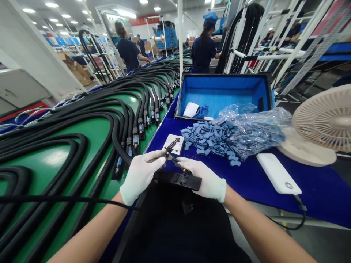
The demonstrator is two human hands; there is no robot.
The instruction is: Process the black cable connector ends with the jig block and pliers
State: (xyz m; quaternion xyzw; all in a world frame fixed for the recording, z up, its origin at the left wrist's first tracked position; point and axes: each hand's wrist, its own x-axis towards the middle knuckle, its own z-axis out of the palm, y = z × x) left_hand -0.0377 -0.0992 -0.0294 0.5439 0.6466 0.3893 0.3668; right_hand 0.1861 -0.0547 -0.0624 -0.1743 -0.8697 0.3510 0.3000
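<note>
My left hand (141, 175), in a white glove, is closed in a pinch on a small black ribbed connector part (171, 147) at the near edge of the blue mat (315, 190). My right hand (205, 179), also gloved, has its fingers closed around something thin beside that part, which I cannot make out, and rests over a flat black bar (178, 179). A small white block (177, 146) lies just behind the connector. A heap of several small blue plastic pieces (211, 137) spills from a clear bag (257, 128) a little further back.
Several black corrugated hoses (82, 120) with connector ends lie on the green belt at left. A blue bin (222, 91) stands behind the heap. A white fan (323, 124) and a white power bank (278, 173) are at right. Other workers stand far back.
</note>
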